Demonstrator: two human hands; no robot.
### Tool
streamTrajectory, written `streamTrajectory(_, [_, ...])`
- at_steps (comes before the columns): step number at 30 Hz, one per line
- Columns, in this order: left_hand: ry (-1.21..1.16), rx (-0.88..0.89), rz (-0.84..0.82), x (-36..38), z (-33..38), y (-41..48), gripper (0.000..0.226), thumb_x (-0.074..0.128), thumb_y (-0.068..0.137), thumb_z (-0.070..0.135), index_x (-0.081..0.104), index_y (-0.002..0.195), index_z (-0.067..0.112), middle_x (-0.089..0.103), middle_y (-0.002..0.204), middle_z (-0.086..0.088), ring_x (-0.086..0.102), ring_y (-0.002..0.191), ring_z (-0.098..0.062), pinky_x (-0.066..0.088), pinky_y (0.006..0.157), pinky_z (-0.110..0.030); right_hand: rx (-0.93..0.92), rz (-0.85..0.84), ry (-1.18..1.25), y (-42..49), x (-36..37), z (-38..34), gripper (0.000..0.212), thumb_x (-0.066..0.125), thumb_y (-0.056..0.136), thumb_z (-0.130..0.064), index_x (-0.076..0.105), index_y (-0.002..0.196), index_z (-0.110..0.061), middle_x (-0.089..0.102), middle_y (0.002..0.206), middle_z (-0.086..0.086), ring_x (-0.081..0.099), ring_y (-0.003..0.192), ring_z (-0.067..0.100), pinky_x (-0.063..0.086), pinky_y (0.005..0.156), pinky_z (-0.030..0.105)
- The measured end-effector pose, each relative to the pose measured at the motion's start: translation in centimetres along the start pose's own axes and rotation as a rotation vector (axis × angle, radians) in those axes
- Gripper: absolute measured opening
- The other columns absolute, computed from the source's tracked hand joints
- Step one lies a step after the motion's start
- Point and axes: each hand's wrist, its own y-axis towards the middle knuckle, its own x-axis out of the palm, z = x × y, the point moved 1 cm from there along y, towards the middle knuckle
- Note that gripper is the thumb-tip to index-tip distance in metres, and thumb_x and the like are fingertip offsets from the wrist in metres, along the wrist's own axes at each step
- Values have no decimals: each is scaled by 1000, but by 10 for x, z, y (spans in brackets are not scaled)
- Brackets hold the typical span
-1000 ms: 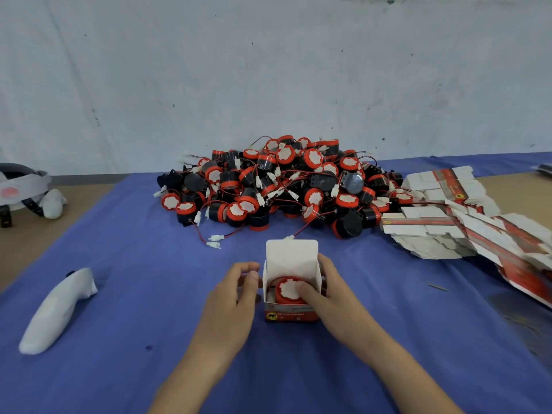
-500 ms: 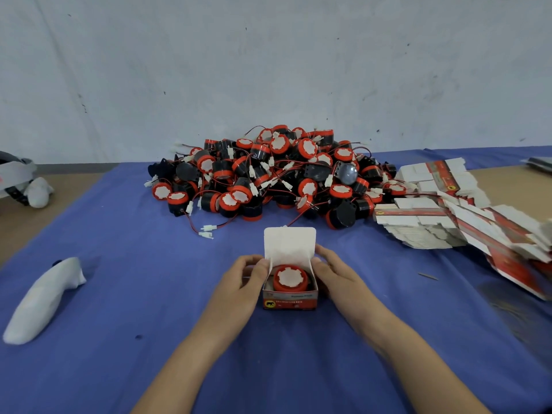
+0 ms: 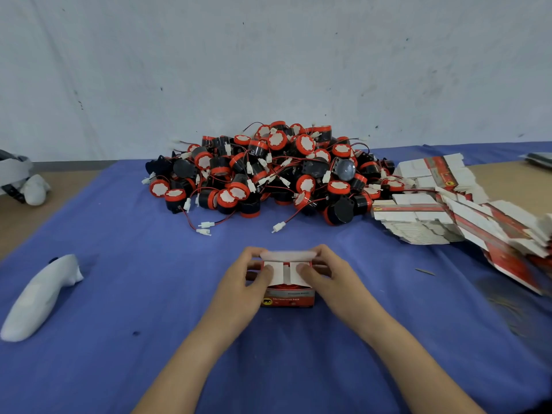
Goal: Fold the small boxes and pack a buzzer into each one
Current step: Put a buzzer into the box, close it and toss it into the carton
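A small red and white box [image 3: 287, 297] stands on the blue cloth near me with a red buzzer [image 3: 286, 286] inside, mostly covered. My left hand [image 3: 250, 277] grips the box's left side, its thumb pressing the left white side flap inward. My right hand [image 3: 325, 276] grips the right side, thumb on the right flap. Both index fingers curl over the white top lid [image 3: 287, 254], which is bent forward. Behind lies a large heap of red and black buzzers [image 3: 274, 171] with wires. Flat unfolded boxes [image 3: 442, 210] are stacked at the right.
A white handheld controller [image 3: 41, 294] lies on the blue cloth [image 3: 119, 264] at the left. Another white device [image 3: 21, 180] sits on the wooden table at far left. A grey wall stands behind the heap.
The upright lid has been bent forward and down. Both thumbs have folded the two side flaps inward over the buzzer, which was fully visible before.
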Motion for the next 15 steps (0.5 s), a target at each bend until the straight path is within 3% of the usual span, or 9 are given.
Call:
streamTrajectory(3, [107,70,79,1,-3,-3,30,47,99,8,64,93,32,68,91,20,64,84,-1,50,64,-15,6,-18,-128,-3,-3,3,16,59,100,-29,65,100,-43,71,107,-10,67,101,5,58,88,33])
streamTrajectory(6, [131,46,99,-4,-3,-3,44,37,102,5,69,90,33,70,89,24,66,86,1,51,65,-14,30,-101,-207,-9,-9,2,33,47,103,-26,63,107,-54,67,114,-26,62,108,-5,52,91,20])
streamTrajectory(8, [163,30,79,-7,-4,-3,39,39,102,17,68,91,40,69,91,25,64,87,1,51,66,-16,24,-144,-257,-13,-14,1,46,37,104,-25,60,110,-65,52,124,-45,46,122,-17,37,96,8])
streamTrajectory(9, [195,33,55,-6,-5,-4,30,41,100,29,66,94,45,68,93,25,64,88,1,52,69,-17,18,-165,-268,-16,-17,2,45,35,105,-29,57,113,-68,41,133,-47,35,129,-22,31,100,7])
streamTrajectory(11, [286,50,3,-6,-9,-5,19,42,94,49,60,101,47,66,105,23,62,94,2,54,79,-25,-7,-205,-271,-20,-17,3,33,40,105,-42,53,121,-68,24,149,-42,25,133,-25,29,106,12])
streamTrajectory(13, [375,106,-28,-4,-13,-7,17,44,95,50,54,109,47,52,127,28,55,112,2,52,91,-33,-49,-211,-323,-22,-17,3,30,46,101,-52,51,130,-61,14,155,-43,30,136,-18,37,108,19])
streamTrajectory(15, [397,191,-53,-3,-11,-10,17,43,97,46,52,112,49,38,134,39,39,127,7,48,95,-25,-100,-195,-375,-22,-16,2,40,48,100,-54,50,139,-50,13,154,-46,32,137,-15,40,110,24])
